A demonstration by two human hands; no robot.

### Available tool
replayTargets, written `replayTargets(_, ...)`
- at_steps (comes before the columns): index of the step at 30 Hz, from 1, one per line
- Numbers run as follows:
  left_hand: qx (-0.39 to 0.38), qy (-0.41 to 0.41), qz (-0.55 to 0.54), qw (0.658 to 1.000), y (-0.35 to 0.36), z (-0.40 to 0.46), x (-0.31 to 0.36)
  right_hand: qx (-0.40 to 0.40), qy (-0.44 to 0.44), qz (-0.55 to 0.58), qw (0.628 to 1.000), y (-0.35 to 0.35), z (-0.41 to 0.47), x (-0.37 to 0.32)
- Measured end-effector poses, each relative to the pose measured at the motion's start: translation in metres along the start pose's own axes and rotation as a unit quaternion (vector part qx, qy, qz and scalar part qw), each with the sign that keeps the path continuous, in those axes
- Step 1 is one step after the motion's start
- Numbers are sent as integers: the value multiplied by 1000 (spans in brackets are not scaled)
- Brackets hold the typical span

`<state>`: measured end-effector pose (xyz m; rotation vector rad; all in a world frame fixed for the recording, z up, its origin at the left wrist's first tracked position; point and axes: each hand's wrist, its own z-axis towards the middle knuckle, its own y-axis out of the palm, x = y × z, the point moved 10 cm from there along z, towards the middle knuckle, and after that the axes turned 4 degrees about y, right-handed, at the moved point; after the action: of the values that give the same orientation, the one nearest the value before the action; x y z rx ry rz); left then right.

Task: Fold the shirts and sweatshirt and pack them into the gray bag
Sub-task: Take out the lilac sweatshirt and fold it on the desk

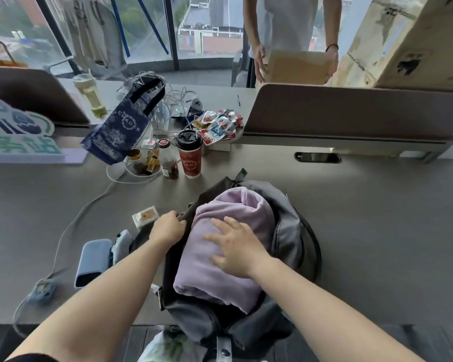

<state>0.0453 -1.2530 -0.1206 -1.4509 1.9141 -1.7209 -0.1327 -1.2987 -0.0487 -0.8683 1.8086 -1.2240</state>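
Lilac sweatshirt point(220, 246) sitting folded in gray bag point(288, 231), right hand point(236, 249) pressing it flat-fingered, left hand point(168, 226) gripping bag rim

Blue tote bag point(123, 121), far left on the desk: "CHAGEE" in white. Red paper cup point(190, 160) beside it: same logo, blurred. Green sign point(16, 131), far left: characters unreadable.
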Motion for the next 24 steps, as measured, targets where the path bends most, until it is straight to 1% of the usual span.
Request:
replayTargets(2,-14,-6,-25,1000,5,4,-5,-47,-18,-34,998,13,12,-13)
replayTargets(5,-9,-4,-15,1000,6,9,-7,-124,8,-37,992,37,19,-9)
replayTargets(7,-3,2,-30,1000,2,9,-6,-133,21,-36,990,44,16,-2)
replayTargets(10,33,-16,-99,994,-18,10,-18,-136,40,-13,990,44,10,10)
replayTargets(12,88,-23,-180,979,-39,11,-26,-146,60,-3,988,42,8,20)
replayTargets(14,129,4,-287,949,-53,7,-21,-146,74,-3,987,41,7,27)
replayTargets(16,132,27,-388,912,-53,-2,-10,-149,86,-1,985,41,9,29)
replayTargets(17,121,31,-402,907,-48,-4,-7,-155,91,-1,984,43,11,28)
replayTargets(18,103,33,-380,919,-43,-5,-6,-160,94,-3,983,45,13,24)
replayTargets(19,80,37,-317,944,-37,-5,-5,-162,94,-9,982,46,16,19)
replayTargets(20,67,46,-222,972,-33,-4,-8,-159,91,-15,983,48,20,14)
replayTargets(21,83,58,-110,989,-36,-6,-9,-154,87,-15,984,48,22,9)
replayTargets(22,133,85,-9,987,-46,-12,-6,-149,84,-6,985,48,22,5)
replayTargets(23,186,137,58,971,-54,-21,3,-147,80,10,986,49,21,3)
replayTargets(24,219,221,92,946,-57,-34,20,-150,74,24,986,51,19,3)
